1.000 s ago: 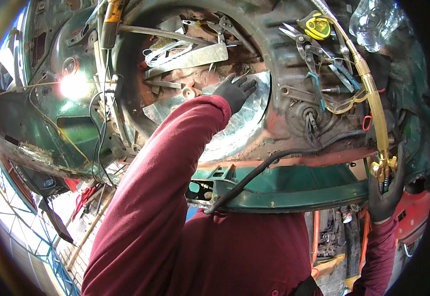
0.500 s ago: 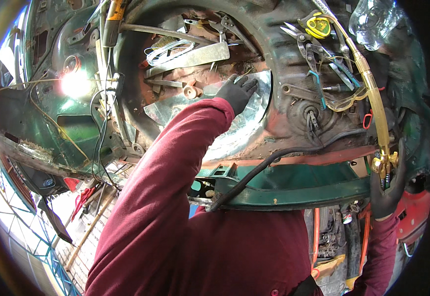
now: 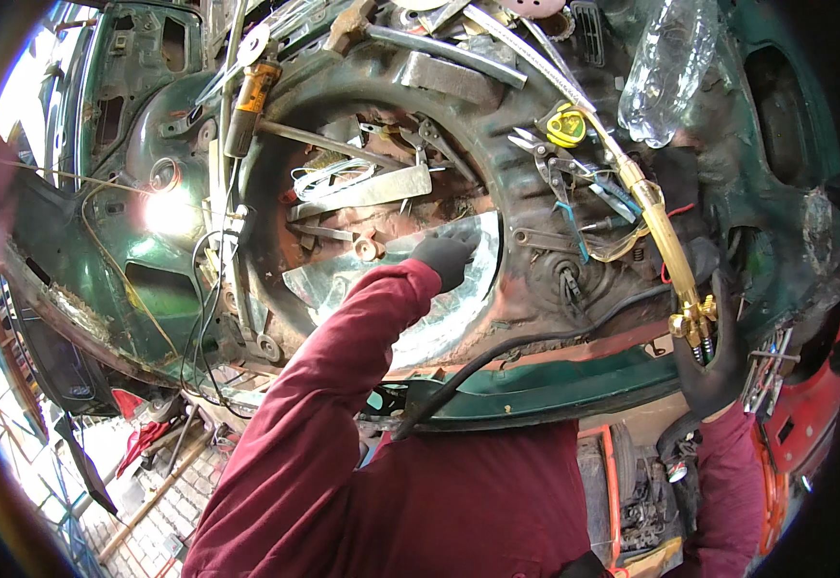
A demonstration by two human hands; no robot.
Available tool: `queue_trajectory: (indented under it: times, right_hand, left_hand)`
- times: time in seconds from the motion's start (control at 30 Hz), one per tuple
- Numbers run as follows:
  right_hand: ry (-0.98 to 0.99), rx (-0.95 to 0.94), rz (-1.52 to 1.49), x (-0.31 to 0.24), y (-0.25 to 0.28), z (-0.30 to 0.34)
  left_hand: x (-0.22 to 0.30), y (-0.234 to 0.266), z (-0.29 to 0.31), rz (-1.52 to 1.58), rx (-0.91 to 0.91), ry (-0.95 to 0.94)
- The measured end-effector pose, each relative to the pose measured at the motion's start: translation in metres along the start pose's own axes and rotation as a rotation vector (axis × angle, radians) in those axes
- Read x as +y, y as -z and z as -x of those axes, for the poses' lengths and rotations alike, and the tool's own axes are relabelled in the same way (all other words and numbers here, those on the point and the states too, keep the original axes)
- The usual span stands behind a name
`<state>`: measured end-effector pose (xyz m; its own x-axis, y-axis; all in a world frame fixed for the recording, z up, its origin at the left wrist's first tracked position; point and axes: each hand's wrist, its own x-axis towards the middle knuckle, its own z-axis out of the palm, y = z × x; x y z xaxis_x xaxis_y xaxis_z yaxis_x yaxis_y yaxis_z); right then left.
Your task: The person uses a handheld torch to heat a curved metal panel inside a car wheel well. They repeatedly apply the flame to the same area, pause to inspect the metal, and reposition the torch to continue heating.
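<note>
My left hand (image 3: 446, 260), in a dark glove, lies on a curved piece of shiny sheet metal (image 3: 429, 332) inside the round well of a green car body. Its fingers stretch out over the sheet near the upper right corner, partly lost in shadow. At the right, my gloved right hand (image 3: 714, 376) is closed around the valve end of a brass gas torch (image 3: 675, 260). The torch's long tube runs up and away to the left. Beside the left hand, a flat metal bar (image 3: 372, 193) and a coil of pale wire (image 3: 328, 179) lie in the well.
Tin snips (image 3: 545, 159), a yellow tape measure (image 3: 565, 125) and a wrench (image 3: 543, 238) lie right of the well. A hammer (image 3: 439, 50) and a clear plastic bottle (image 3: 666, 72) are farther back. A black hose (image 3: 526, 342) crosses the near edge. An orange-and-grey tool (image 3: 251, 106) stands at left.
My view has shifted, showing more of the far side, with the hammer and whole bottle now visible. The left hand stays on the sheet, its fingers less distinct; the right hand still holds the torch.
</note>
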<state>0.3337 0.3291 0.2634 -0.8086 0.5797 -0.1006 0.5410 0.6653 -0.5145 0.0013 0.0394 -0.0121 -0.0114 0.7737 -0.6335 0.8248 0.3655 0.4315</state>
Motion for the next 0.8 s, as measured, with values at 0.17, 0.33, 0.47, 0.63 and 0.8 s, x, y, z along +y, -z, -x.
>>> queue_trajectory:
  times: [0.17, 0.33, 0.47, 0.63, 0.8]
  right_hand:
    - [0.015, 0.039, -0.075, 0.002, -0.002, 0.001]
    - [0.023, 0.051, -0.081, 0.003, -0.002, 0.0]
    - [0.006, 0.053, -0.062, 0.006, -0.002, 0.005]
    - [-0.019, 0.039, -0.076, 0.008, -0.003, 0.008]
    - [-0.005, 0.039, -0.09, 0.004, -0.001, 0.003]
  left_hand:
    - [0.022, 0.059, -0.007, 0.521, 0.303, 0.191]
    - [0.046, 0.131, -0.048, 0.619, 0.518, 0.285]
    - [0.061, 0.165, -0.082, 0.702, 0.777, -0.005]
    - [0.022, 0.201, -0.073, 0.567, 0.698, 0.026]
    - [0.015, 0.2, -0.07, 0.595, 0.652, 0.079]
